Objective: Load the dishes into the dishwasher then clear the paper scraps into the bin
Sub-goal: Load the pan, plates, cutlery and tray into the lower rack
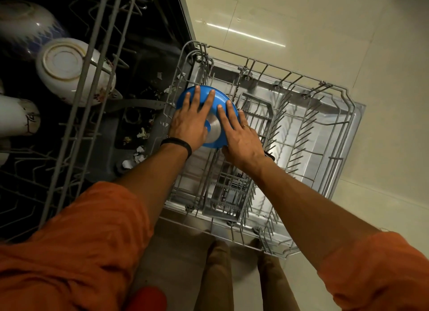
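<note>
lower rack (343, 125) right side open, tines (301, 134) upright

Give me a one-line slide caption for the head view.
Left hand and right hand steady an upturned blue dish in the lower dishwasher rack.

A single wide-angle camera on the head looks almost straight down, close over the pulled-out lower rack (301, 134). Both arms (148, 183) enter from the near edge. The upper rack (69, 134) fills the left, the floor (301, 20) the far right, and the legs (217, 276) show nearest.
</note>
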